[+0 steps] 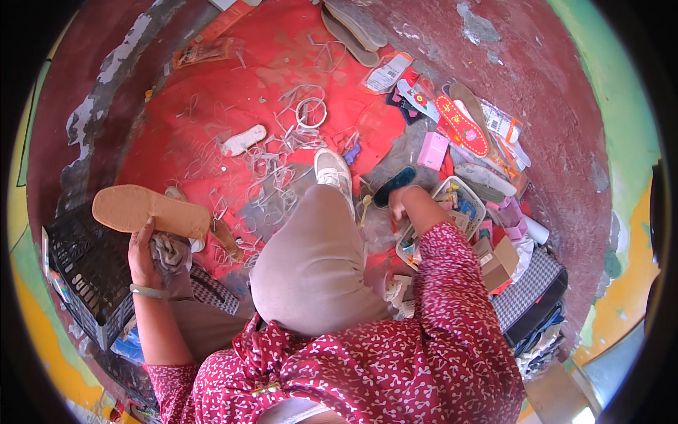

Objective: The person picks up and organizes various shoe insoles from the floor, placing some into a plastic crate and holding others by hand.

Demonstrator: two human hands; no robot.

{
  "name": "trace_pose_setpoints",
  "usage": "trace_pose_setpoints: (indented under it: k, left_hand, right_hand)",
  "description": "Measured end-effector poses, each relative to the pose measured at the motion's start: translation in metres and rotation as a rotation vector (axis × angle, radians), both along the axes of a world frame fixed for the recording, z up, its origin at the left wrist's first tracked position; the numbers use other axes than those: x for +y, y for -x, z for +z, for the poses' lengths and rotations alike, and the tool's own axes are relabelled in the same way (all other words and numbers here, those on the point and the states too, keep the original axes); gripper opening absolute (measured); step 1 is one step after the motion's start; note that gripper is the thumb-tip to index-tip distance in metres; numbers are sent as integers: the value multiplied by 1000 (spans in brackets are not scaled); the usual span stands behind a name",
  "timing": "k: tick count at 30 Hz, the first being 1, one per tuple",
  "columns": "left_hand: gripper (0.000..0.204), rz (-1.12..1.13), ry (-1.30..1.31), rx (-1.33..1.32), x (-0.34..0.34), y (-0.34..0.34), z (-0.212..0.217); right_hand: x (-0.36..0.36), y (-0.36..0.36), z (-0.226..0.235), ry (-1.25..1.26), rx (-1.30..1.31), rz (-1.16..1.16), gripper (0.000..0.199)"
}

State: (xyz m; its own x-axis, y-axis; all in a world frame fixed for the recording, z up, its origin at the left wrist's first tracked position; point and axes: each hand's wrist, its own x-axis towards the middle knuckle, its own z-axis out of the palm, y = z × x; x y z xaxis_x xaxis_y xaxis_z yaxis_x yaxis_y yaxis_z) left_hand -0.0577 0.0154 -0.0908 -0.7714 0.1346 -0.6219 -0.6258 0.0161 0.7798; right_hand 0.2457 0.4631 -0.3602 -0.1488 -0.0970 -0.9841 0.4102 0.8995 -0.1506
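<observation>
My left hand (143,256) grips a tan shoe insole (152,210) by its lower edge, with the thumb lying on top. A crumpled grey cloth (169,253) is just beside that hand, under the insole. My right hand (408,203) is closed, fingers curled downward at the left side of a white plastic basket (458,182). What those fingers hold, if anything, is hidden. A dark teal oval piece (393,186) touches or lies right by its knuckles; I cannot tell which.
White strips (272,166) and a tape roll (311,112) litter the red sheet (212,92). Near it lies a small white insole (244,140). Embroidered insoles (461,126), a pink box (432,150) and a cardboard box (496,263) crowd the right. A black crate (88,265) stands left.
</observation>
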Motion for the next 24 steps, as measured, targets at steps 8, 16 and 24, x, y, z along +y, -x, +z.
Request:
trace_pose_setpoints:
  k: [8,16,24]
  left_hand:
    - [20,12,100,38,18,-9,2]
    - [27,1,18,-28,14,-7,-3]
    - [27,-81,-4,17,12,-10,7]
  right_hand:
    - [35,-20,7,-756,707,-407,31]
    - [-4,-18,-1,-807,646,-30,22]
    - [42,-65,82,-430,955,-1094,22]
